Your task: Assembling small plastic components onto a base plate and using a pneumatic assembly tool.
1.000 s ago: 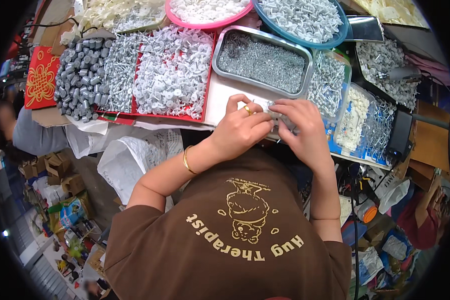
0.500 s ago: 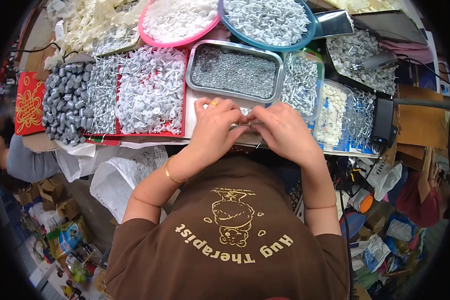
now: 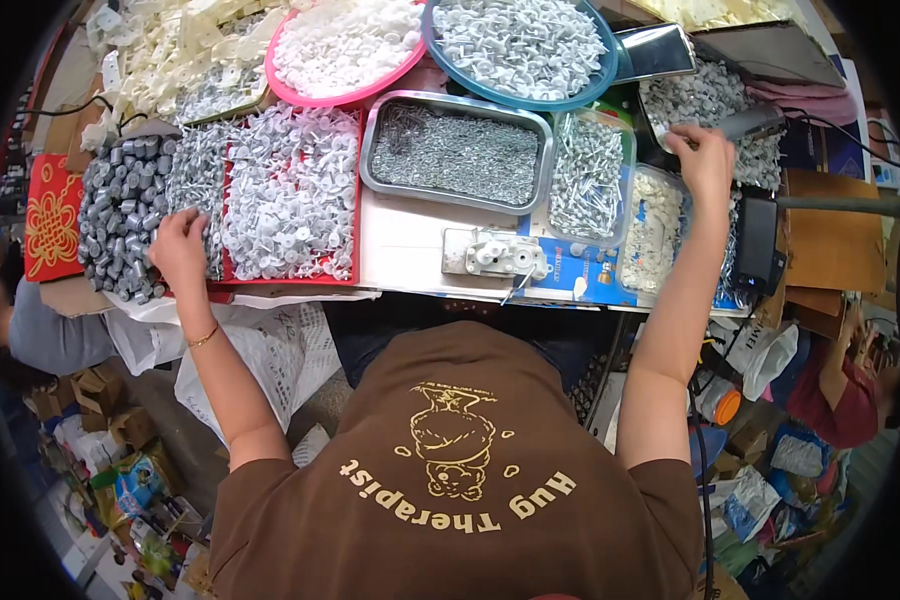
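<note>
My left hand (image 3: 181, 250) is at the left, fingers curled in over the seam between the dark grey metal cylinders (image 3: 128, 215) and the thin silver pins (image 3: 198, 165). Whatever its fingertips pinch is hidden. On the far right my right hand (image 3: 705, 160) reaches to the near left edge of a black tray of pale grey-white parts (image 3: 705, 105); its fingers are drawn together, and a small whitish bit at the tips is too small to name. Between the hands, at the table's front edge, lies a small white gearbox-like assembly (image 3: 490, 253), with a thin metal pin (image 3: 516, 288) slanting off it.
A metal tray (image 3: 545, 185) of tiny silver pieces stands behind the assembly. Alongside are a red box (image 3: 356, 235) of white-headed pins, clear tubs (image 3: 622, 205), a pink basin (image 3: 275, 75) and a blue basin (image 3: 610, 70). A black device (image 3: 760, 245) sits at the right edge.
Both hands have parted from the front middle, the left going left to the cylinders and pins, the right going far right to the black tray. The white assembly now lies uncovered.
</note>
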`<control>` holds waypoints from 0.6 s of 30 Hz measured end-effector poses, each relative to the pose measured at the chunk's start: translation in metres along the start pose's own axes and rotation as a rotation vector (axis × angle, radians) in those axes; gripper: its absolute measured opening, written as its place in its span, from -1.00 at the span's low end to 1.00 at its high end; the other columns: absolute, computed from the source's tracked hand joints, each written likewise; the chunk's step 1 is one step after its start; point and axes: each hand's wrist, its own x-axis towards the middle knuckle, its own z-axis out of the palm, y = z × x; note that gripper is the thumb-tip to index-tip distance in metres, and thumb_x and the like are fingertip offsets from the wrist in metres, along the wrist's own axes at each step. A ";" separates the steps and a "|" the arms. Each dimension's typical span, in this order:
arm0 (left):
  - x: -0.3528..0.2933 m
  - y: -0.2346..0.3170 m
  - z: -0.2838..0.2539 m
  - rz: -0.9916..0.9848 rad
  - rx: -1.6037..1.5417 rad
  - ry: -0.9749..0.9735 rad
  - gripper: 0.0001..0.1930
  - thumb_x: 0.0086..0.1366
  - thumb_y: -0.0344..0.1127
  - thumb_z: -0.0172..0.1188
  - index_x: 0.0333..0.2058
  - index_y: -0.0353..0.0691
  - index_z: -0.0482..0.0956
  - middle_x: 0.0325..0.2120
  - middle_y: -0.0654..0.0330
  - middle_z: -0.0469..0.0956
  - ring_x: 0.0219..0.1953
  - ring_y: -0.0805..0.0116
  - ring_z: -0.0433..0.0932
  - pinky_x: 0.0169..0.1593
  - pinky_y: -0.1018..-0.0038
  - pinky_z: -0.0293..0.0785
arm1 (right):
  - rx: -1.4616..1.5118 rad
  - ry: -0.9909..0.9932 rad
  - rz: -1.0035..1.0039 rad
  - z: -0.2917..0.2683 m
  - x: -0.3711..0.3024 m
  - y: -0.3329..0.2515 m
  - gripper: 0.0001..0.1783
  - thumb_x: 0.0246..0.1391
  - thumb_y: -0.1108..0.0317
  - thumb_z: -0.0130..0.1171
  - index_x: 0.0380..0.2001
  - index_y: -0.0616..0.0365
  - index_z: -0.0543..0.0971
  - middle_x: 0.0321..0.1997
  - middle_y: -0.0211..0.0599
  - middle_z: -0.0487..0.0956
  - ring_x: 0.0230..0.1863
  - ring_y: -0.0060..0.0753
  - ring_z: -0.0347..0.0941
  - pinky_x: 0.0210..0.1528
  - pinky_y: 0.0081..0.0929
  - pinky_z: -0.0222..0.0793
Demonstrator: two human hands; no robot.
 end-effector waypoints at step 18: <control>0.011 0.009 -0.023 0.124 -0.316 0.196 -0.91 0.26 -0.36 0.25 -0.34 -0.23 0.58 -0.38 0.08 0.65 -0.31 0.01 0.61 -0.18 0.21 0.50 | 1.078 -0.048 0.204 -0.061 -0.085 -0.104 -0.87 0.27 0.49 0.20 -0.15 0.29 0.57 -0.10 -0.13 0.64 -0.08 -0.40 0.57 0.11 -0.45 0.49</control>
